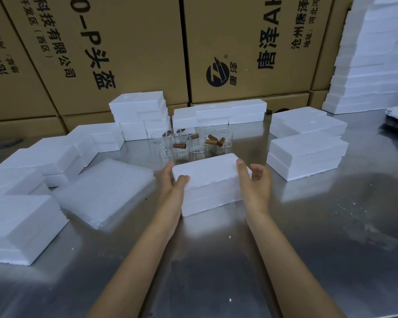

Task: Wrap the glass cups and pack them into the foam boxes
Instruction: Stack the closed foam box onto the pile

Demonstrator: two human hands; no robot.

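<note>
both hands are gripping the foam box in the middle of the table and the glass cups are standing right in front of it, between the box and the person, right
Not quite. The head view shows the left hand and right hand gripping the foam box, but the glass cups stand behind it, on the far side from the person.

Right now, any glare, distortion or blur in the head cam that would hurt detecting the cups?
Head view: wide-angle bend bows the cardboard cartons; the steel table reflects patchy glare and mirrors the foam; white foam box between left hand and right hand is nearly blown out; the glass cups are faint, low-contrast.
</note>
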